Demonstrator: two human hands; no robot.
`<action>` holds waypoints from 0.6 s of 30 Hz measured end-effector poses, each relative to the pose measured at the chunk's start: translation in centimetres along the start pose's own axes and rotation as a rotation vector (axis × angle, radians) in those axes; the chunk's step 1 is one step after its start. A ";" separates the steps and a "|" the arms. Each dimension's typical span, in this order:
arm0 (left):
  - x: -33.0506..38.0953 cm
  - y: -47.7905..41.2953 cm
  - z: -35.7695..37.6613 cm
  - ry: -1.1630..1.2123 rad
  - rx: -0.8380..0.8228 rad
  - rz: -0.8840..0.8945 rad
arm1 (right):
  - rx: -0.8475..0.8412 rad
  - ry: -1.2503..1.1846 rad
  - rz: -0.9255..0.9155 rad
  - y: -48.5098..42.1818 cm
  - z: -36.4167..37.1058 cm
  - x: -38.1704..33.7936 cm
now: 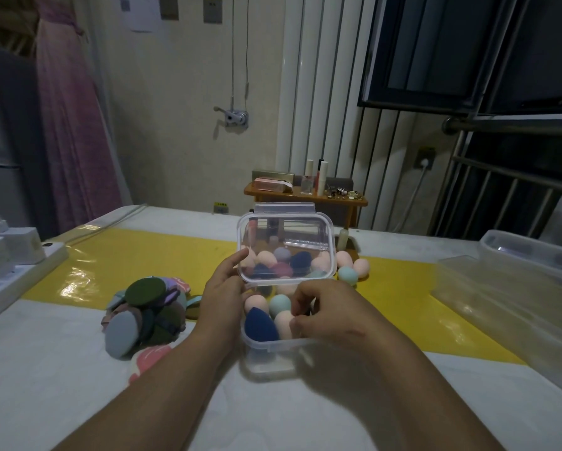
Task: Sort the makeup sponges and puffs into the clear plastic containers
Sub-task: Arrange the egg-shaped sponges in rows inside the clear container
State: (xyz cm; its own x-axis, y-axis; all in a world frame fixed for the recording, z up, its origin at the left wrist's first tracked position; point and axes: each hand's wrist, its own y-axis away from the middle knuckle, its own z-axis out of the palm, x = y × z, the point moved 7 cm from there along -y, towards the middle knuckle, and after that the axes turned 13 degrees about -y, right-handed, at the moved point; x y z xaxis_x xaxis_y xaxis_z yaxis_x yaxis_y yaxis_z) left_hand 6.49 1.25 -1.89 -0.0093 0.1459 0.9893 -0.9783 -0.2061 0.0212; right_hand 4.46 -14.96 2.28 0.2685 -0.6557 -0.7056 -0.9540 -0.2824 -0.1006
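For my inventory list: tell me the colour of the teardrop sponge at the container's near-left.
Navy blue; the teardrop sponge shows best in the head view.

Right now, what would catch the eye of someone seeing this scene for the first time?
In the middle, the left hand holds a clear lid raised over a clear container of egg-shaped sponges, while the right hand reaches in among them. A heap of flat puffs lies to the left on the table, beside the yellow strip.

Navy sponge [259, 325], pink sponge [256, 303], mint sponge [280, 304]; dark green puff [145, 290]; yellow mat [142, 255].
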 end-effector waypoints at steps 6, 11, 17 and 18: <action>0.2 -0.1 0.1 -0.001 0.007 -0.001 | 0.014 -0.014 -0.022 0.1 -0.2 0.0; 0.1 0.0 0.0 -0.004 0.003 0.007 | 0.064 -0.064 -0.049 -0.2 -0.6 0.5; 0.1 -0.1 -0.1 0.008 0.011 0.009 | 0.227 -0.263 -0.145 -0.2 -2.2 0.9; 0.1 0.0 -0.1 0.013 0.011 0.004 | 0.262 -0.310 -0.162 -0.2 -2.7 1.0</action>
State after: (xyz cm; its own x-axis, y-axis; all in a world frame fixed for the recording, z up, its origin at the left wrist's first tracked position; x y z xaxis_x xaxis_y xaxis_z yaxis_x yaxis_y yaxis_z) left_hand 6.47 1.32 -1.78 -0.0159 0.1577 0.9874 -0.9760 -0.2170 0.0189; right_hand 5.26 -17.44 3.45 0.4030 -0.3647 -0.8394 -0.9152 -0.1514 -0.3736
